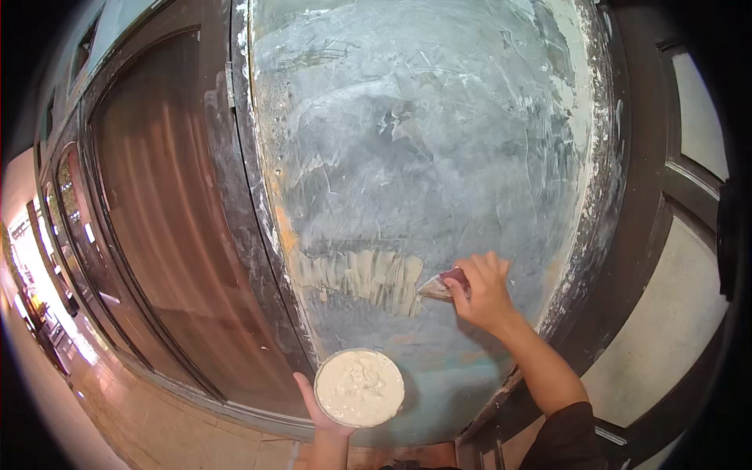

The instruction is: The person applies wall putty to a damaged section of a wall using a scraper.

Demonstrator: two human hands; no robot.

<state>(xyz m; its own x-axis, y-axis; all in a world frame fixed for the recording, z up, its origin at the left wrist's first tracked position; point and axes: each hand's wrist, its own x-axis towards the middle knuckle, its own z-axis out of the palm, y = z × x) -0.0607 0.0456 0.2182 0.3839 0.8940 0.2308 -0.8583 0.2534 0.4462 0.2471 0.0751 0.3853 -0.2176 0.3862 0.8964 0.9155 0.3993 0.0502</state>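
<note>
My left hand holds up a round tub of cream-coloured putty from its side and below, its thumb along the rim; most of its fingers are hidden under the tub. In my right hand is a putty knife, gripped by its reddish handle. The blade, smeared with putty, is against the grey wall or very close to it. Just left of the blade, a ridged band of pale, fresh-looking putty runs toward the wall's left edge.
A dark wooden door frame with brown panes borders the wall on the left. To the right stands a dark frame with pale panels. Tiled floor shows at the lower left. Old paint flakes along the wall's edges.
</note>
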